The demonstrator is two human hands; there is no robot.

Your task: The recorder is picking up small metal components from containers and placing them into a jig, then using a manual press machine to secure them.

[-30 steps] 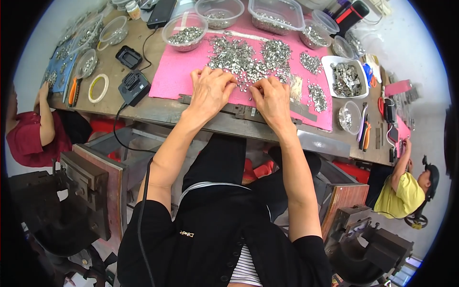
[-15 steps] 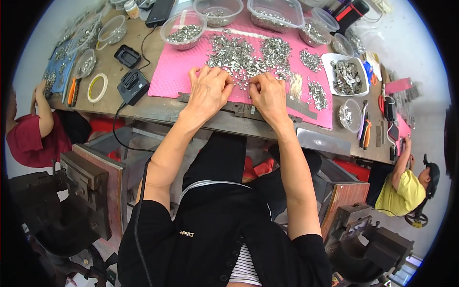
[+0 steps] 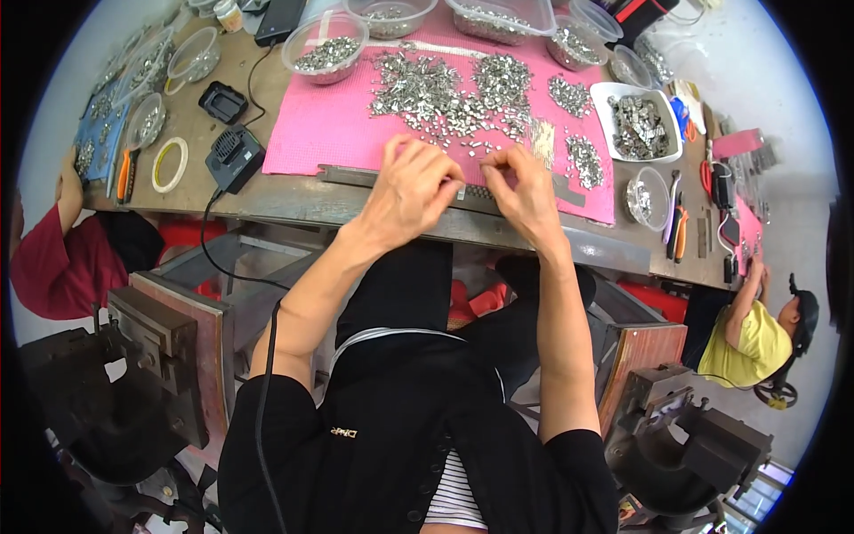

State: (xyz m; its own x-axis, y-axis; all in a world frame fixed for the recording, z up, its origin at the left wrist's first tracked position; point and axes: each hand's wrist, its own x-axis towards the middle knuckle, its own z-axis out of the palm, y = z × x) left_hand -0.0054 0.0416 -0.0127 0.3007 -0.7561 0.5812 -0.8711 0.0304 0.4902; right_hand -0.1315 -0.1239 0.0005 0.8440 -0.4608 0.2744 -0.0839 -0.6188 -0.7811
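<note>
My left hand [image 3: 411, 189] is closed in a pinch over the dark metal strip [image 3: 345, 175] along the table's front edge. A small shiny metal piece [image 3: 461, 190] shows at its fingertips. Opposite it, my right hand [image 3: 527, 191] has thumb and forefinger bent together above the same strip; whatever they hold is too small to make out. Just beyond both hands, a pile of small silvery metal pieces [image 3: 422, 93] spreads over the pink mat [image 3: 298, 142]. Part of the strip is hidden under my hands.
Clear tubs of metal pieces, one a round tub [image 3: 325, 53], line the back. At right are a white tray [image 3: 601, 116], a small clear cup [image 3: 648, 200] and pliers [image 3: 680, 233]. A black charger [image 3: 235, 158] and tape roll [image 3: 171, 165] lie left. Two people sit at either side.
Both hands have drawn back from the near edge of the pile toward me, over the metal strip. The view has shifted slightly.
</note>
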